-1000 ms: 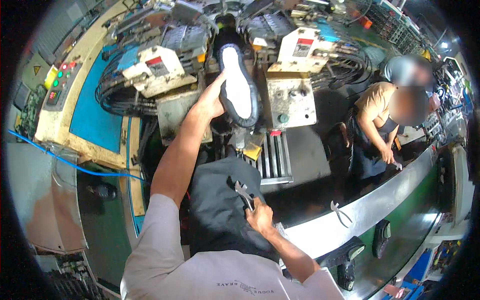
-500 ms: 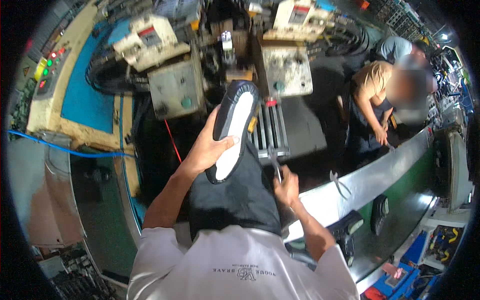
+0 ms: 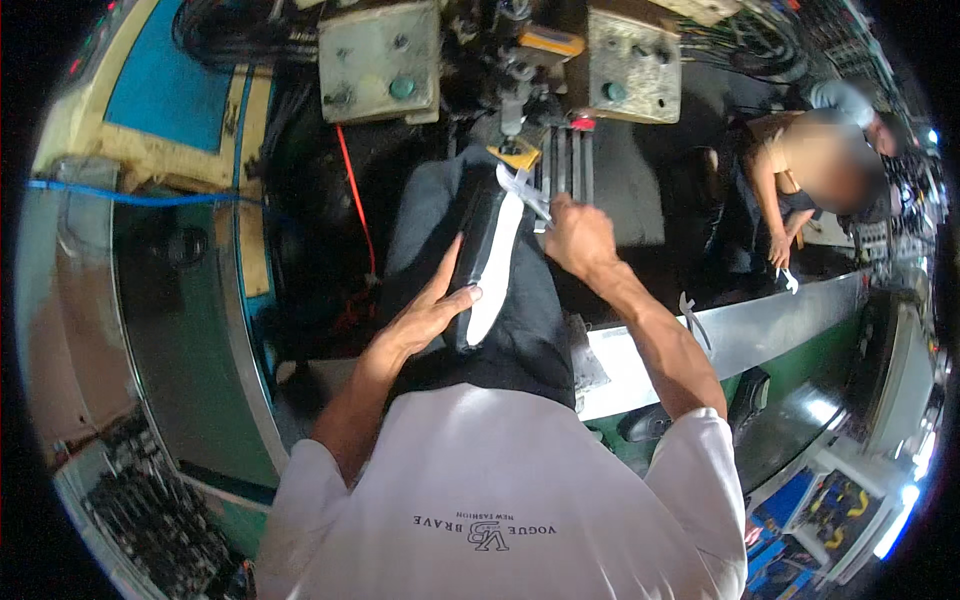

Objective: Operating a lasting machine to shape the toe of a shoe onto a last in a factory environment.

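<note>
A black shoe upper on a last, its white underside [image 3: 494, 270] turned up, rests over my dark trouser leg [image 3: 536, 325]. My left hand [image 3: 432, 312] is closed around its near part, the thumb pressed on the white edge. At the shoe's far end lie the curved jaws of metal pincers [image 3: 522, 190]. Their handles run into my right hand [image 3: 582, 238], which is wrapped around them. Whether the jaws pinch the black material cannot be made out.
Ahead stands a machine with two worn control boxes [image 3: 380, 68] and metal rails. To the right, a green conveyor [image 3: 800, 395] carries black shoes [image 3: 748, 396]; another pair of pincers [image 3: 692, 316] lies on its metal edge. Beyond, a co-worker [image 3: 780, 190] holds a similar tool. A blue hose [image 3: 140, 198] crosses at left.
The shoe has come down and nearer, onto my leg. My right hand has brought the pincers up from the right to its far end. The view has tilted downward.
</note>
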A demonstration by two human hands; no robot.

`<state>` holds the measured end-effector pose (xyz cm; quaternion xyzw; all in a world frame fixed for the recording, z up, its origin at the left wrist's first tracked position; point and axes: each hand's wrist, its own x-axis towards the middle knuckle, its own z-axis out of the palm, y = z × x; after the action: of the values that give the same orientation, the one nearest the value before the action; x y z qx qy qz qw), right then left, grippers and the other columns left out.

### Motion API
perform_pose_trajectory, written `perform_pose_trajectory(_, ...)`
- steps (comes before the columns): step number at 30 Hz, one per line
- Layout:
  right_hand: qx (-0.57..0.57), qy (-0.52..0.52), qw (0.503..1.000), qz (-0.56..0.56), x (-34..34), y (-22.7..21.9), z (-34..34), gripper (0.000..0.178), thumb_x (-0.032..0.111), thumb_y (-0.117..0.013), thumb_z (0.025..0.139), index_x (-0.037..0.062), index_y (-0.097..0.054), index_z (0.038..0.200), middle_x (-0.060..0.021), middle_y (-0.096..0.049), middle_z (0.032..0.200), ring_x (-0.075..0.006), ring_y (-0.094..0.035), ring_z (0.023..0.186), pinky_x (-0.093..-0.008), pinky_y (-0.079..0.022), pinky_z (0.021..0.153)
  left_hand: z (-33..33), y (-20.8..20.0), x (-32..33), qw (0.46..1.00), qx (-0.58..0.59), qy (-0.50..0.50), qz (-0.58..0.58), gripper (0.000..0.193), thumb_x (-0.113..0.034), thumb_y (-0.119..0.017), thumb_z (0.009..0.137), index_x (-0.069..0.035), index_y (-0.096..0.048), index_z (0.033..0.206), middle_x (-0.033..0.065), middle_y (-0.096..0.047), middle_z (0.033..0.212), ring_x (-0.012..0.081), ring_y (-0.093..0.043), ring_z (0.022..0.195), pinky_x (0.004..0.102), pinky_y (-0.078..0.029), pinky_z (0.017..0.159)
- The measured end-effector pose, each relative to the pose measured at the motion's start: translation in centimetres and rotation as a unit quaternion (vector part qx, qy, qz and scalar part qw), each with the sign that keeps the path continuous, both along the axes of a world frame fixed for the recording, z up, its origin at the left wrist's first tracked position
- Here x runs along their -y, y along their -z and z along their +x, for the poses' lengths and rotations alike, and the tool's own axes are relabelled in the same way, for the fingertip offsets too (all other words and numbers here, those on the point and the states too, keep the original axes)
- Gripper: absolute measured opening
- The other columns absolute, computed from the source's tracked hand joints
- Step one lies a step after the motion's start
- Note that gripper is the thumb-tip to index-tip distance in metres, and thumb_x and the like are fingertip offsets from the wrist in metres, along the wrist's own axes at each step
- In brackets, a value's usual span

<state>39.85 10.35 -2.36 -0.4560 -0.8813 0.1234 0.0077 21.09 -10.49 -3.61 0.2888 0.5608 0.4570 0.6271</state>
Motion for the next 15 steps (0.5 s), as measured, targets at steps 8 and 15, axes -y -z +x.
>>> perform_pose_trajectory(8, -0.002, -0.069, 0.994, -0.085, 4.2, 0.9, 1.8, 0.026, 0.008, -0.078, 0.084, 0.0021, -0.059, 0.1, -0.0241, -0.07, 0.081, -0.0462, -0.073, 0.077, -0.0564, -0.058, 0.067, 2.1, 1.1, 1.3, 0.993, -0.108, -0.009, 0.051, 0.101, -0.006, -0.075, 0.101, -0.01, -0.007, 0.176, 0.0175, -0.027, 0.176, 0.026, -0.039, 0.153, 0.0398, -0.045, 0.121)
perform_pose_trajectory(15, -0.082, -0.229, 0.97, -0.019, 7.5, -0.9, 3.5, 0.032, 0.01, -0.078, 0.08, 0.005, -0.057, 0.103, -0.019, -0.071, 0.092, -0.0419, -0.074, 0.079, -0.0512, -0.061, 0.068, 1.5, 1.3, 1.6, 0.996, -0.06, -0.004, 0.072, 0.114, -0.002, -0.084, 0.09, -0.009, -0.008, 0.176, 0.0182, -0.032, 0.173, 0.0263, -0.038, 0.153, 0.0371, -0.04, 0.122)
